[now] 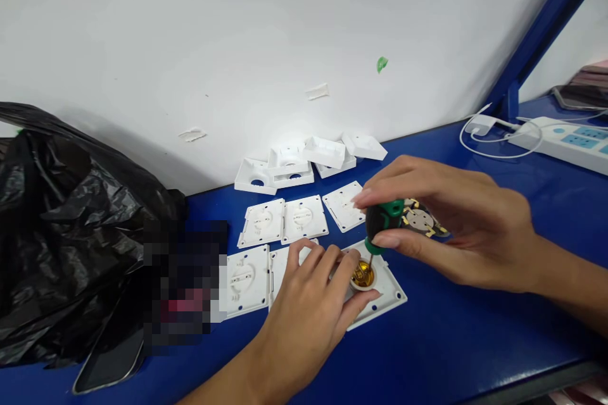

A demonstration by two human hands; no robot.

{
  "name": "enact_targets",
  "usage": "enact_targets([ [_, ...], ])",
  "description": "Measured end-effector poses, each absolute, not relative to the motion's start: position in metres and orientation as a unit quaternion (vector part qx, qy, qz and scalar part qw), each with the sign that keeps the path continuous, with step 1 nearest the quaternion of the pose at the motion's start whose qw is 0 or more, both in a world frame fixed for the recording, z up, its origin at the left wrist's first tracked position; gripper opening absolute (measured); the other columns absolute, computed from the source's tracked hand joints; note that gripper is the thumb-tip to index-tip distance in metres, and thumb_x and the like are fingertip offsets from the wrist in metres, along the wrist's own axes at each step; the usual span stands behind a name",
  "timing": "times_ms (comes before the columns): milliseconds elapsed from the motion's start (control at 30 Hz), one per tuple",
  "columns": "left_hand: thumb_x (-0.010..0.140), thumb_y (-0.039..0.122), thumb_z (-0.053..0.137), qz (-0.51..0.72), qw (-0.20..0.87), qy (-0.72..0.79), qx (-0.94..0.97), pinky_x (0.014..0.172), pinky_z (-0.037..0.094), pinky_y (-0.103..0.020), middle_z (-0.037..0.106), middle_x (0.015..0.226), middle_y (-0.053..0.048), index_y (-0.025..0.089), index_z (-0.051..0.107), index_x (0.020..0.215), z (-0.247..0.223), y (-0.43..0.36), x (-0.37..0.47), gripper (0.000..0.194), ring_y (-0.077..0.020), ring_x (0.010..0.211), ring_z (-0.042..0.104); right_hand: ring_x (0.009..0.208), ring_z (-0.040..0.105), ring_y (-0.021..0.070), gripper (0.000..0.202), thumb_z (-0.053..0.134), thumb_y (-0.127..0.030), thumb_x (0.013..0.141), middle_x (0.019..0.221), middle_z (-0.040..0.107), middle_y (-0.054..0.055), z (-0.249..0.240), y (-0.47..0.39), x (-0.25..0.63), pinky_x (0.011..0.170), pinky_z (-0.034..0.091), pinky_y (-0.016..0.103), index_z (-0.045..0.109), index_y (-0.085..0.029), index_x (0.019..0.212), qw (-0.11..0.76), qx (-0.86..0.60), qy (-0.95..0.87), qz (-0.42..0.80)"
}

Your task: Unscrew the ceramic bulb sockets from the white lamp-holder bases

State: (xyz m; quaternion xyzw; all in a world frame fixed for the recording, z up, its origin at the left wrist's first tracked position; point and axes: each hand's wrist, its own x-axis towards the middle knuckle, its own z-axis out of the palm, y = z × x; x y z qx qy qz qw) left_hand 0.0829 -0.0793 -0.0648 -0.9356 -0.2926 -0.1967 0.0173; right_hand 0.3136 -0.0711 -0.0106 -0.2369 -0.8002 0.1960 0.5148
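Observation:
My right hand [456, 228] grips a short screwdriver [384, 221] with a green and black handle, its shaft pointing down. The tip meets a small round part with a gold-coloured inside [363, 273], though the exact contact point is too small to make out. Thumb and fingers of my left hand [313, 304] close around that round part and hold it against a square white plastic plate [387, 294]. More white plates [304, 218] lie flat to the left and behind, several with a round raised mark in the middle. One of them is partly covered by my left hand.
Several shallow white boxes [325, 150] are piled against the wall. Dark discs with metal contacts [420, 220] lie behind my right hand. A black plastic bag [71, 247] and a phone-like dark object [111, 342] occupy the left. A power strip [565, 139] with white cables stands at right.

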Motion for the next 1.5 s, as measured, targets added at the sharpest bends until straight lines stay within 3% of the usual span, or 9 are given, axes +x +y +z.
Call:
enact_targets([
  [400, 0.117, 0.045, 0.035, -0.205, 0.033, -0.284, -0.936, 0.097, 0.042, -0.049, 0.074, 0.104, -0.008, 0.016, 0.058, 0.118, -0.066, -0.079, 0.084, 0.037, -0.0280, 0.092, 0.069, 0.099, 0.073, 0.0187, 0.035, 0.077, -0.018, 0.098, 0.117, 0.078, 0.004, -0.005, -0.076, 0.314, 0.078, 0.064, 0.029, 0.070, -0.024, 0.131, 0.496, -0.250, -0.821, 0.132],
  [667, 0.118, 0.043, 0.034, -0.237, 0.054, -0.278, -0.929, 0.096, 0.041, -0.047, 0.074, 0.101, -0.008, 0.015, 0.058, 0.121, -0.068, -0.080, 0.085, 0.038, -0.0272, 0.091, 0.069, 0.081, 0.068, 0.0150, 0.029, 0.083, -0.021, 0.093, 0.097, 0.073, 0.005, 0.001, -0.084, 0.307, 0.067, 0.060, 0.025, 0.073, -0.014, 0.120, 0.497, -0.262, -0.827, 0.015],
  [767, 0.118, 0.044, 0.035, -0.231, 0.049, -0.283, -0.930, 0.098, 0.040, -0.048, 0.073, 0.102, -0.008, 0.016, 0.058, 0.122, -0.067, -0.080, 0.086, 0.037, -0.0281, 0.092, 0.069, 0.090, 0.068, 0.0146, 0.034, 0.076, -0.020, 0.099, 0.109, 0.072, 0.006, -0.002, -0.085, 0.308, 0.074, 0.060, 0.023, 0.070, -0.014, 0.132, 0.472, -0.279, -0.836, 0.039],
  [900, 0.117, 0.044, 0.037, -0.217, 0.037, -0.285, -0.933, 0.099, 0.039, -0.049, 0.072, 0.104, -0.007, 0.016, 0.058, 0.119, -0.067, -0.080, 0.085, 0.035, -0.0292, 0.093, 0.067, 0.119, 0.066, 0.0166, 0.052, 0.065, -0.018, 0.105, 0.133, 0.069, 0.005, -0.002, -0.084, 0.315, 0.097, 0.057, 0.025, 0.052, -0.023, 0.155, 0.415, -0.289, -0.850, 0.147],
  [1133, 0.117, 0.043, 0.039, -0.206, 0.022, -0.287, -0.935, 0.099, 0.038, -0.049, 0.071, 0.105, -0.006, 0.017, 0.057, 0.118, -0.066, -0.079, 0.084, 0.032, -0.0293, 0.094, 0.066, 0.140, 0.056, 0.0167, 0.052, 0.054, -0.017, 0.108, 0.151, 0.062, 0.003, 0.011, -0.086, 0.323, 0.112, 0.050, 0.025, 0.047, -0.025, 0.159, 0.348, -0.279, -0.856, 0.260],
  [1333, 0.117, 0.043, 0.038, -0.217, 0.034, -0.285, -0.933, 0.100, 0.038, -0.052, 0.072, 0.105, -0.008, 0.016, 0.056, 0.121, -0.070, -0.080, 0.084, 0.033, -0.0308, 0.096, 0.066, 0.132, 0.062, 0.0199, 0.061, 0.067, -0.016, 0.101, 0.143, 0.064, 0.004, -0.005, -0.086, 0.317, 0.109, 0.054, 0.031, 0.046, -0.032, 0.156, 0.421, -0.286, -0.822, 0.253],
  [1400, 0.117, 0.043, 0.038, -0.221, 0.035, -0.283, -0.933, 0.100, 0.039, -0.051, 0.072, 0.105, -0.008, 0.016, 0.057, 0.122, -0.071, -0.080, 0.084, 0.033, -0.0309, 0.096, 0.066, 0.132, 0.061, 0.0221, 0.057, 0.072, -0.015, 0.098, 0.140, 0.064, 0.005, -0.011, -0.084, 0.314, 0.106, 0.056, 0.033, 0.052, -0.030, 0.149, 0.449, -0.280, -0.807, 0.263],
  [1500, 0.117, 0.043, 0.037, -0.223, 0.034, -0.283, -0.932, 0.100, 0.038, -0.051, 0.072, 0.106, -0.008, 0.016, 0.057, 0.121, -0.070, -0.080, 0.085, 0.034, -0.0304, 0.096, 0.066, 0.118, 0.062, 0.0205, 0.048, 0.082, -0.014, 0.092, 0.124, 0.069, 0.004, -0.012, -0.081, 0.311, 0.099, 0.057, 0.032, 0.066, -0.027, 0.135, 0.506, -0.256, -0.790, 0.233],
])
